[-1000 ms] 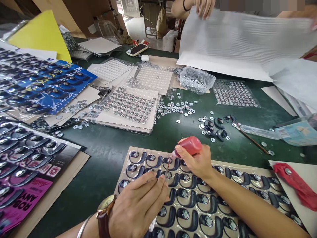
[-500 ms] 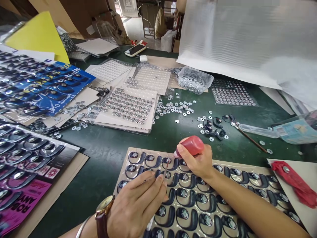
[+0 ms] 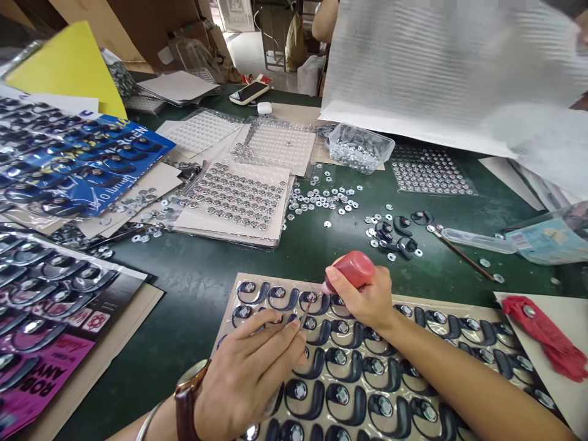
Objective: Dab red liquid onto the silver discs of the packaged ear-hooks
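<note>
My right hand is wrapped around a red squeeze bottle, tilted so its thin nozzle points left and down. Under it lies a board of dark hook-shaped pieces with round metal centres, set in rows under clear plastic. My left hand, with a watch at the wrist, rests over the board's left side. Between its closed fingers are thin pointed metal tweezers, their tip at a piece in the back row, close to the nozzle. The tweezers' other end is mostly hidden by the hand.
Sheets of similar pieces lie at the left. Stacked trays of metal discs, a clear box and loose washers lie beyond. A red cloth strip is at right. Another person's arm shows behind a large white sheet.
My left hand has shifted slightly up and left, the tweezers with it. The bottle is almost still. Another person's arm shows more at the back, and the white sheet has shifted.
</note>
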Tool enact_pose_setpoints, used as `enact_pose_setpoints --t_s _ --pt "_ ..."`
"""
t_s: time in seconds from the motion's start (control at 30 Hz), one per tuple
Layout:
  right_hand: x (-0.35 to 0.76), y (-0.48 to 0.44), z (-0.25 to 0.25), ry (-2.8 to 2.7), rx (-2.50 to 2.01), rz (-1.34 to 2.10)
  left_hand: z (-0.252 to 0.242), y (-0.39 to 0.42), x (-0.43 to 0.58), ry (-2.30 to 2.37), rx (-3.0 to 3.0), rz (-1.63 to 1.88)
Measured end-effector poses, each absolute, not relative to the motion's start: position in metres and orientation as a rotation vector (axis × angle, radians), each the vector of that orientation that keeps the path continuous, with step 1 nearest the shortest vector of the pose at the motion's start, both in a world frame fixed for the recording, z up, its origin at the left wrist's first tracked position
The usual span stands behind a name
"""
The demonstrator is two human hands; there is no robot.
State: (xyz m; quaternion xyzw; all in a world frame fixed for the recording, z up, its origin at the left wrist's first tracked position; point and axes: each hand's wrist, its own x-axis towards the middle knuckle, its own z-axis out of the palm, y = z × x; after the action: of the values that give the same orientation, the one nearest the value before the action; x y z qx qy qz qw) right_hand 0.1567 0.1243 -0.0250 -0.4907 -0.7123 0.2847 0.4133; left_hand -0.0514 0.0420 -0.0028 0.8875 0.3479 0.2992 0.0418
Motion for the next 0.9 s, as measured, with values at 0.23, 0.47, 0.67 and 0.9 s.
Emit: enact_pose_setpoints --t_s 0.23,0.47,0.67,0.9 --pt "0.157 0.124 -0.027 -1.808 -1.230 0.760 0.002 0.048 -0.056 1.025 2.641 0.904" --pt "0.156 0.123 -0.027 -1.876 -1.163 0.757 -0.002 0.058 -0.063 1.083 2.346 0.989" --pt "0.157 0.121 -0.033 -1.866 -1.093 0.788 -0.005 0.064 -0.067 1.198 2.123 0.996" --pt "0.161 0.128 -0.003 -1.709 -1.142 1.268 -0.003 0.054 -0.066 1.143 2.323 1.004"
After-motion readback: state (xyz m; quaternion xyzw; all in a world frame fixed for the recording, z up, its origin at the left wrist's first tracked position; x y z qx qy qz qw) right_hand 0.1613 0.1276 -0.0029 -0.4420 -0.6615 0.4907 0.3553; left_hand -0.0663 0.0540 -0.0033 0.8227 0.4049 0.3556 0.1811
